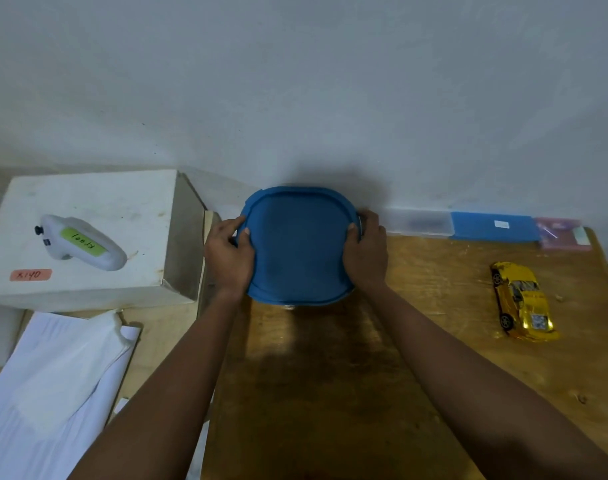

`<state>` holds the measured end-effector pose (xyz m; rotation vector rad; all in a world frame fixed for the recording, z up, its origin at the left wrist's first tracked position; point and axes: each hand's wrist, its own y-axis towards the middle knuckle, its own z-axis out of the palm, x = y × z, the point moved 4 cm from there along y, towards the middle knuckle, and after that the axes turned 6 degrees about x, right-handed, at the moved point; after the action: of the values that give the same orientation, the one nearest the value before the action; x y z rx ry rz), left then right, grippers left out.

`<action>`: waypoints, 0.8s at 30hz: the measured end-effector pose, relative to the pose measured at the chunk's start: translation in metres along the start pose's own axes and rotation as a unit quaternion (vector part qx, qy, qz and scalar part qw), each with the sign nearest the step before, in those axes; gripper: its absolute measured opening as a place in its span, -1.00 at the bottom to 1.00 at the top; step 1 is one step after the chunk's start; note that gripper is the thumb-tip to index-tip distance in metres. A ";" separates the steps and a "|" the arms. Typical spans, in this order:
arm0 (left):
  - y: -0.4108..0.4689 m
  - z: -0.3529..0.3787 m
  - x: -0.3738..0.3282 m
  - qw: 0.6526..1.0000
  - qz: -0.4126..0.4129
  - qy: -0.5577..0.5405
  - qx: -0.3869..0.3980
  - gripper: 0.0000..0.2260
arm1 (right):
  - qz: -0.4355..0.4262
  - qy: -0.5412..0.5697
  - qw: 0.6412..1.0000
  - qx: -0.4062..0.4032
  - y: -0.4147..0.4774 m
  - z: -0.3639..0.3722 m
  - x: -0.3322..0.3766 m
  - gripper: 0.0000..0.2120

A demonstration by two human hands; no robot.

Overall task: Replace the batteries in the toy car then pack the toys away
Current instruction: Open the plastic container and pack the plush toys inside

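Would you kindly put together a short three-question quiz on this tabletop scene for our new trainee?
1. True or false: the yellow toy car lies inside the blue container.
2. Which grips the blue container? A) left hand only B) right hand only C) both hands
3. Fill in: the white handheld device with a green label rests on a white ____.

Key:
1. False; the car lies on the wooden table, to the right of the container.
2. C; the left hand and right hand grip opposite edges.
3. box
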<state>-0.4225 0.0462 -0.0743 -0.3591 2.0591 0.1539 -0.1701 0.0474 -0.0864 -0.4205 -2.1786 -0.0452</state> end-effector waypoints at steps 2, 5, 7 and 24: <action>0.006 0.002 0.002 1.000 -0.012 -0.021 0.005 -0.76 | 0.003 0.011 1.000 0.000 0.003 0.002 0.000 -0.73; 0.013 0.005 0.004 0.999 -0.009 -0.034 0.010 -0.81 | 0.002 0.035 0.999 -0.003 0.005 0.001 -0.001 -0.74; 0.013 0.008 0.007 0.999 -0.005 -0.046 0.008 -0.81 | -0.006 0.054 0.999 0.000 0.006 0.002 -0.002 -0.76; 0.014 0.020 0.021 0.934 -0.179 -0.292 0.104 -0.77 | -0.008 0.211 0.976 0.049 0.013 0.002 -0.007 -0.95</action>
<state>-0.4198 0.0604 -0.1031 -0.4840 1.3779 -0.1642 -0.1638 0.0577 -0.0942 -0.3050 -1.7561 -0.0309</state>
